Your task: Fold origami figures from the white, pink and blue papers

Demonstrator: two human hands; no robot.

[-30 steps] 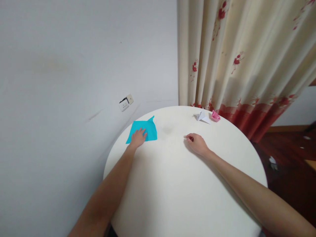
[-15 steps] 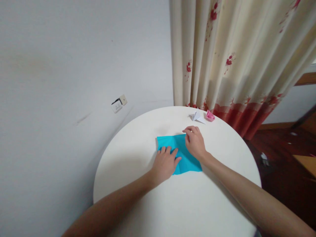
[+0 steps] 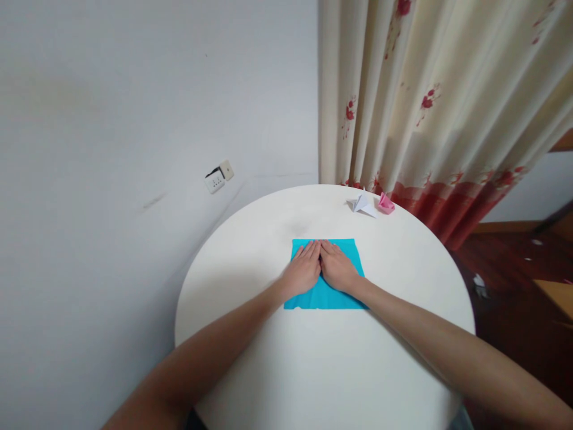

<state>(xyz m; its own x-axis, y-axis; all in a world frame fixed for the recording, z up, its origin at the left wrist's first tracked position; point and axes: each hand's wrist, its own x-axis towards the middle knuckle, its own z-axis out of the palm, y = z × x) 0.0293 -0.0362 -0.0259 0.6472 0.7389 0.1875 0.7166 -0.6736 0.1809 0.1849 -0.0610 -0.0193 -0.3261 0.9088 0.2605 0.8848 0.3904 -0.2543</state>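
A sheet of blue paper (image 3: 329, 298) lies flat on the white round table (image 3: 242, 251), its near edge slightly uneven. My left hand (image 3: 304, 269) rests on the left part of the sheet, fingers stretched out toward its far edge. Pressed flat beside it is my right hand (image 3: 338, 267), its fingertips touching or almost touching those of the left near the middle of the far edge. Neither hand grips anything. The part of the sheet under both palms is hidden.
A white folded-paper figure (image 3: 362, 204) and a pink folded-paper piece (image 3: 385, 203) sit at the table's far right. Behind are a curtain (image 3: 403, 119) with red flowers and a pale wall (image 3: 156, 107) with a socket (image 3: 215, 181).
My right hand has come down from the sheet's upper right onto its middle, and my left hand has slid forward beside it. The paper now lies flatter. The view has shifted slightly.
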